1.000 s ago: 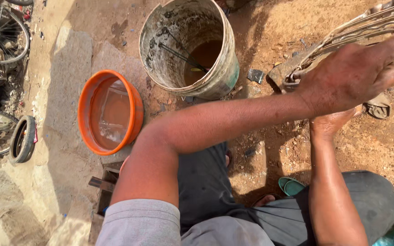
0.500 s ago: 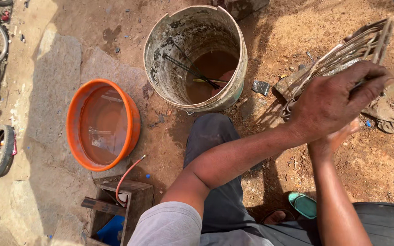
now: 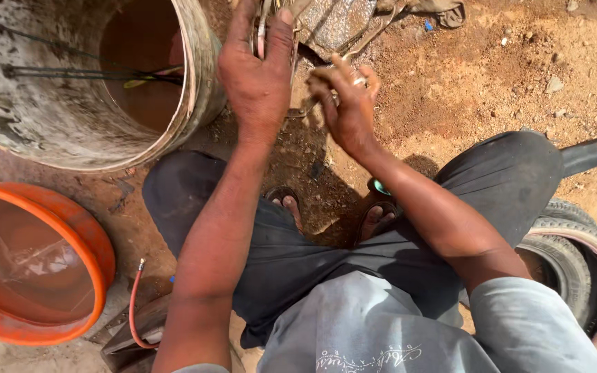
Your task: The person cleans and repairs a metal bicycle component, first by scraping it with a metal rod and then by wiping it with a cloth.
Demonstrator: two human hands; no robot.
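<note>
Left hand (image 3: 257,76) grips a metal frame (image 3: 281,31) beside the bucket (image 3: 70,131); right hand (image 3: 347,110) pinches a thin rod (image 3: 312,105) against it. Work appears mid-course; nothing visibly completed.

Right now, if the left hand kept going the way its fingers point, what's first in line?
Likely the metal frame the left hand already grips at the top edge; beyond that the picture ends, so depth is unclear.
</note>
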